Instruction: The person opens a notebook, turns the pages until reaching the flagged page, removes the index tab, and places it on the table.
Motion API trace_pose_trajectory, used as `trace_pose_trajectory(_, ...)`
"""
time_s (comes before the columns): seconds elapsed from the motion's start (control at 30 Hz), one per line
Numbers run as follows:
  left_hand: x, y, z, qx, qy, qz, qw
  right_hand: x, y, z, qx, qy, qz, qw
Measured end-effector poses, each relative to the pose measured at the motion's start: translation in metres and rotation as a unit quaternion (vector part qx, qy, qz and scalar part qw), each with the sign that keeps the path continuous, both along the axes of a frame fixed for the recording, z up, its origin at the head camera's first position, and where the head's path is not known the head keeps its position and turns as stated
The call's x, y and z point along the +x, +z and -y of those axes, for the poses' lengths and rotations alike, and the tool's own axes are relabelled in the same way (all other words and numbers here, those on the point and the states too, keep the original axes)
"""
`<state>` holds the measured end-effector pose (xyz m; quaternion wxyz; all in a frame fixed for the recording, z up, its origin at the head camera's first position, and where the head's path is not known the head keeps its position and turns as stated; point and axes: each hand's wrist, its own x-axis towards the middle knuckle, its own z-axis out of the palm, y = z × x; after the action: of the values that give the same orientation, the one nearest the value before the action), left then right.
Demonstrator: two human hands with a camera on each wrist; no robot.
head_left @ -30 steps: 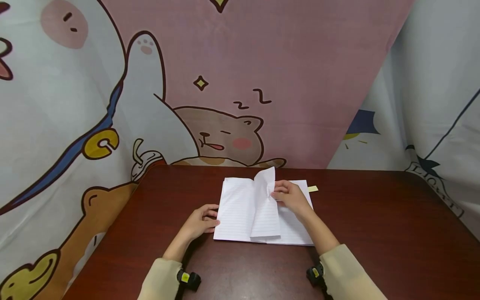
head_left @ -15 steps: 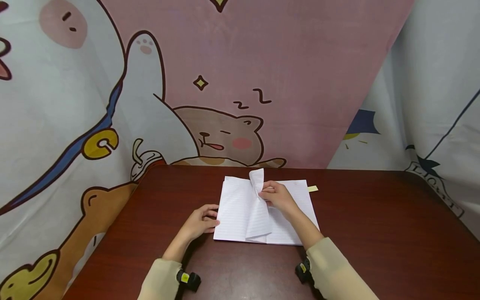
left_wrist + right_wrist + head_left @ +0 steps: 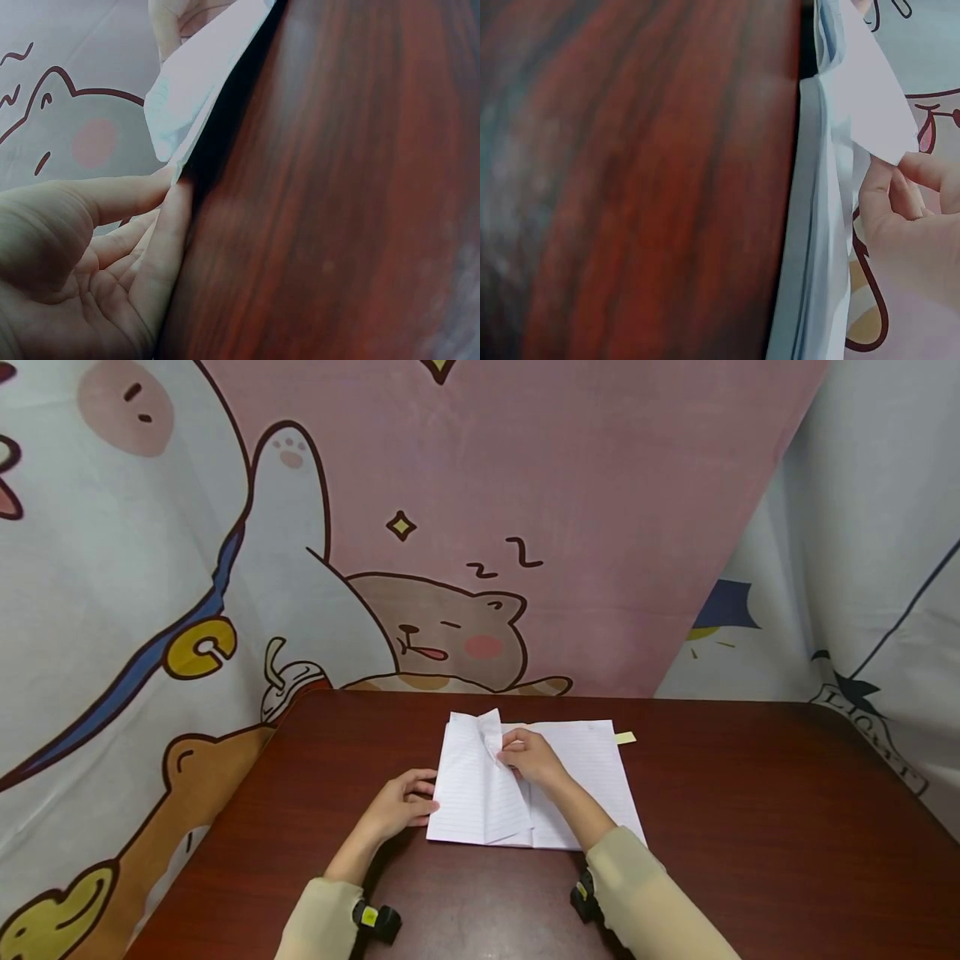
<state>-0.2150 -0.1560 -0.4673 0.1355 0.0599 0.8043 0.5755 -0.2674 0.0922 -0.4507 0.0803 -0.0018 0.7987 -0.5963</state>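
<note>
An open notebook point(image 3: 588, 768) with ruled white pages lies on the table, and one loose-standing page point(image 3: 504, 806) is lifted and curls over its left half. My right hand point(image 3: 534, 757) pinches that page's edge between thumb and fingers; the right wrist view shows the raised page point(image 3: 877, 90) at the fingertips point(image 3: 877, 176). At the notebook's left edge, my left hand point(image 3: 401, 802) pinches the corner between thumb and finger, as the left wrist view shows with the notebook edge point(image 3: 196, 139) between them. The underside of the notebook is hidden.
A yellow tab point(image 3: 626, 737) sticks out at the notebook's upper right. The dark red-brown table point(image 3: 750, 810) spreads around it. Behind hangs a cloth point(image 3: 600, 527) printed with cartoon animals. Black wrist cameras point(image 3: 378, 921) are worn at both sleeves.
My right hand has carried the pinched page leftward across the notebook's middle, uncovering more of the right-hand page. The left hand has stayed at the left edge.
</note>
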Motion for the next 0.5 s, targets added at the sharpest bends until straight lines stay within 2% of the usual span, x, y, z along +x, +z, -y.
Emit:
trace_pose_trajectory(0.23, 0.0021, 0.001, 0.002, 0.011, -0.015, -0.029, 0.9994, 0.0013, -0.0011, 0.0041, 0.0, 0.005, 0.028, 0.9996)
trace_pose_trajectory(0.5, -0.0002, -0.0009, 0.001, 0.013, -0.006, -0.001, 0.9999, 0.0006, -0.0035, 0.006, -0.027, 0.031, 0.033, 0.9986)
